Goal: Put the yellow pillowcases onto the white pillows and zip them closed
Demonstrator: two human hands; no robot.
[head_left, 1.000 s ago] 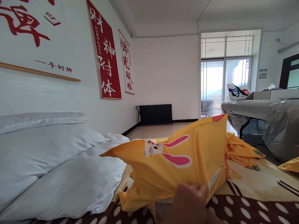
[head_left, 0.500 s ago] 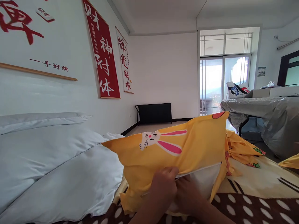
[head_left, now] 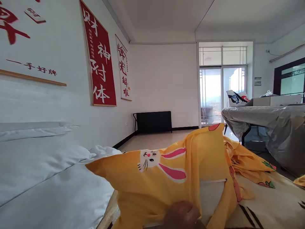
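Note:
A yellow pillowcase [head_left: 133, 178] with a printed white rabbit stands tilted in front of me, its zippered opening towards me. White pillow fabric [head_left: 211, 194] shows through the gap on the right. My left hand [head_left: 181, 214], at the bottom edge of the view, is closed on the pillowcase's edge beside the opening, and the cloth is drawn into folds above it. Of my right hand only a dark sliver [head_left: 200, 224] seems to show, low beside the left; its fingers are hidden.
White pillows [head_left: 52, 187] lie at the left. More yellow cloth [head_left: 250, 162] with carrot prints rests on the cream blanket [head_left: 267, 203] at the right. A plastic-covered table [head_left: 262, 113] bears boxes behind it. A black folded panel [head_left: 153, 122] leans at the far wall.
The view has tilted up and slightly right. My hands have moved lower in view, and the right has mostly dropped out of sight. The pillowcase has gained a vertical fold and covers more of the opening.

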